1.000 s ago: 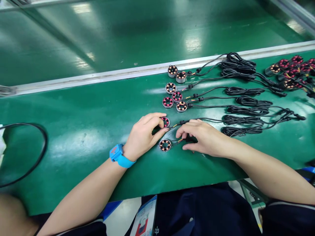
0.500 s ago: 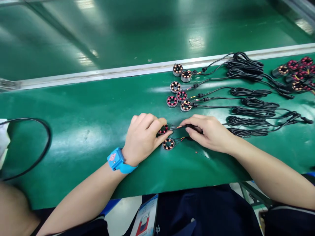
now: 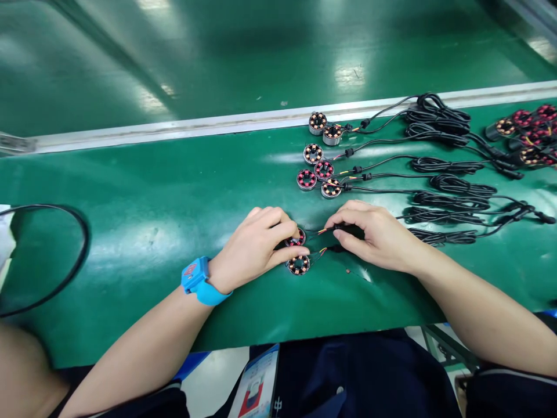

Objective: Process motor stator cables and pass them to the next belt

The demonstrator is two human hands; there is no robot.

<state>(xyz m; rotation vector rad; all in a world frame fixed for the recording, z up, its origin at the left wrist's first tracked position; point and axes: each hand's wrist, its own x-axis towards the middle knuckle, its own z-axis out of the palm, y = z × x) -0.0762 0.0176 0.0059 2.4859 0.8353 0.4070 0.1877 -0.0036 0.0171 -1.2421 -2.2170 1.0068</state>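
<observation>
My left hand (image 3: 265, 247), with a blue wrist strap (image 3: 204, 281), has its thumb and fingers closed around a motor stator with red windings (image 3: 297, 238). Just below it, by my thumb, lies a stator with copper windings (image 3: 298, 265). My right hand (image 3: 369, 235) pinches the black cable (image 3: 338, 227) of the red stator, close to its thin coloured wires (image 3: 322, 231). Under my right fingers passes the second cable (image 3: 334, 248), which belongs to the copper stator. My palm hides part of both cables.
Several finished-looking stators (image 3: 313, 154) with coiled black cables (image 3: 446, 165) lie in rows behind my hands. More stators (image 3: 531, 130) are heaped at far right. A black cable loop (image 3: 85, 244) lies at left. A metal rail (image 3: 217, 120) edges the green bench (image 3: 165, 191).
My left hand has loosened slightly and the red stator has come down closer to the copper one. My right hand keeps its pinch on the cable. The view has shifted a little.
</observation>
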